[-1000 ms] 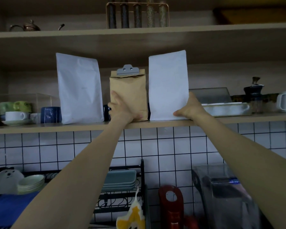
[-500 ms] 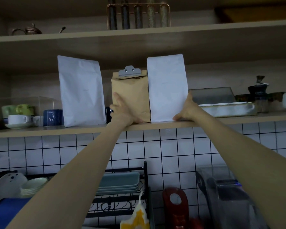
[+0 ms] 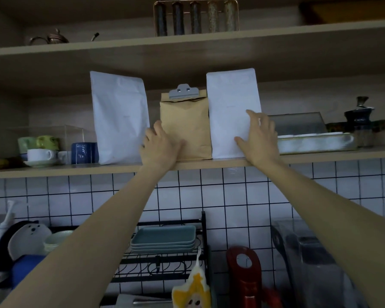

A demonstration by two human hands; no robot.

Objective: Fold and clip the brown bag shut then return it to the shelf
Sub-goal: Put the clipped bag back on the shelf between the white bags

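Note:
The brown paper bag point(image 3: 187, 123) stands upright on the middle shelf point(image 3: 209, 163), its top folded over and held by a grey clip point(image 3: 183, 91). It sits squeezed between two taller white bags, one on the left point(image 3: 120, 116) and one on the right point(image 3: 229, 101). My left hand point(image 3: 159, 145) wraps the brown bag's lower left corner, thumb across its front. My right hand point(image 3: 260, 138) rests with spread fingers against the right white bag's lower right edge.
Cups point(image 3: 40, 154) and a blue mug point(image 3: 83, 152) stand left on the shelf; a shallow tray point(image 3: 313, 142) and a dark pot point(image 3: 360, 114) stand right. Below are a tiled wall, a dish rack with plates point(image 3: 165, 238) and a red appliance point(image 3: 245, 270).
My right hand has loosened from gripping the right white bag and its fingers are now spread higher on it. The brown bag stands in its gap; my left hand stays on its corner.

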